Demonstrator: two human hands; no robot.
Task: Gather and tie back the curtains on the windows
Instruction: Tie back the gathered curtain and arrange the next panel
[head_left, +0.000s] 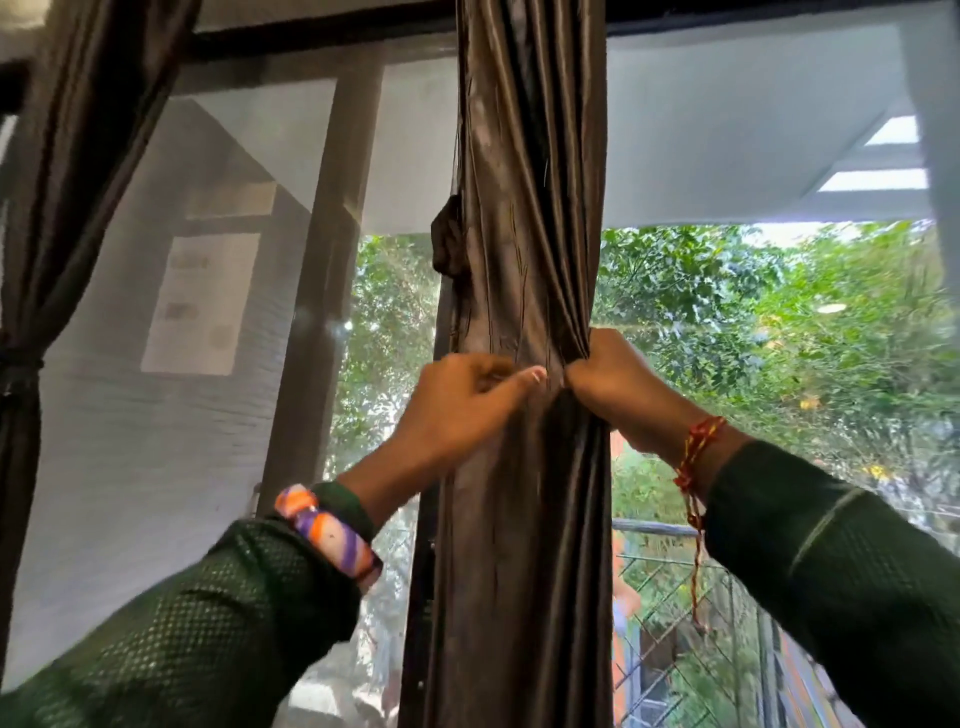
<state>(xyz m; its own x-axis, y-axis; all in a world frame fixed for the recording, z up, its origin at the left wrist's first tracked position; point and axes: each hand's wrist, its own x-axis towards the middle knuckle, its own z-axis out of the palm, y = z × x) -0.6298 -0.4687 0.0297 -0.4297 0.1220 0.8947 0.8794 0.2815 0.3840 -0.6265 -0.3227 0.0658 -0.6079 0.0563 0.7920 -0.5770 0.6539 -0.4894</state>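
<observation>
Right hand (610, 374) clenched on right edge of brown curtain (524, 218), bunching folds into narrow waist. Left hand (467, 395) just beside, on curtain front, fingers loosely curled, thumb stretched toward right hand; whether it grasps cloth, cannot tell. Curtain hangs gathered in middle of window (753, 156), small knot (448, 241) on its left edge, above hands. Second curtain (62, 171) far left of it, already tied with band (21, 364). Striped bangle (332, 530) on left wrist, red thread (693, 457) on right wrist. Trees (779, 322) behind glass, right of curtain.
</observation>
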